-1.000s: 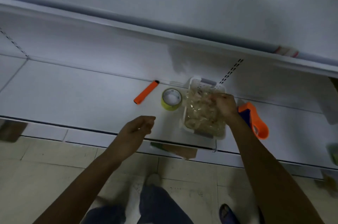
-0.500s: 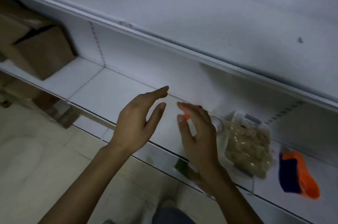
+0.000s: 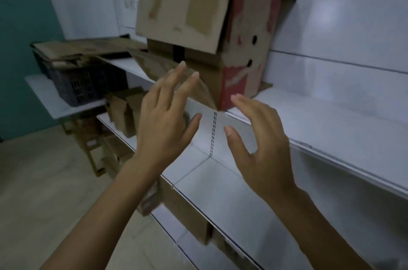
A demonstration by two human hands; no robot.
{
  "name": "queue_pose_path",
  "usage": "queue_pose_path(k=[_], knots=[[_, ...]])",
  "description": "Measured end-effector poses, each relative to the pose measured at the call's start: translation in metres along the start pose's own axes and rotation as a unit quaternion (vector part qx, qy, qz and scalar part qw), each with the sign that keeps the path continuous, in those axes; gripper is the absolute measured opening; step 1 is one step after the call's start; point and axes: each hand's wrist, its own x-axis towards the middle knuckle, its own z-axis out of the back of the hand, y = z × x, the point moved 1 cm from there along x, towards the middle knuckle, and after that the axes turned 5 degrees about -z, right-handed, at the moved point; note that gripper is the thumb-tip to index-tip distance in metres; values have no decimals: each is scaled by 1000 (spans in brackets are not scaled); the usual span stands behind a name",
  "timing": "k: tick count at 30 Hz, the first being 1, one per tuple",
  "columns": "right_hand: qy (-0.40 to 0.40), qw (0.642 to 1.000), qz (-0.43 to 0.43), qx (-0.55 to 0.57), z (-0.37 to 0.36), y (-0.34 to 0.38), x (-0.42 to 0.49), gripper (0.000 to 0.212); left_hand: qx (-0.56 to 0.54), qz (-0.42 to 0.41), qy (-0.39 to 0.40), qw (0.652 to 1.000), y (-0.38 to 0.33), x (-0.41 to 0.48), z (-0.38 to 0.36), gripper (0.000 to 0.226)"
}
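Note:
A large brown cardboard box (image 3: pixel 207 40) with red print and open flaps stands on the upper white shelf (image 3: pixel 320 119). My left hand (image 3: pixel 167 115) is raised in front of the box's lower flap, fingers straight and spread, holding nothing. My right hand (image 3: pixel 258 144) hovers to the right of it, below the box's front corner, fingers relaxed and slightly bent, also empty. Neither hand touches the box.
Flattened cardboard (image 3: pixel 88 49) lies over a dark plastic crate (image 3: pixel 81 84) at the left. Smaller cartons (image 3: pixel 125 113) stand on a lower shelf, and more cardboard (image 3: pixel 187 212) sits below. The middle shelf board (image 3: pixel 231 199) runs under my hands. Tiled floor (image 3: pixel 44 181) lies at left.
The view has swung up and left from the shelf with the basket, tape and orange tools to the cardboard box. Both hands have risen toward the box, empty.

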Motion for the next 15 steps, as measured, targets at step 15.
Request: queue_pose_path(k=[15], knots=[[16, 995, -92, -30, -73, -8, 50, 65, -100, 21, 136, 985, 79, 2, -9, 70]])
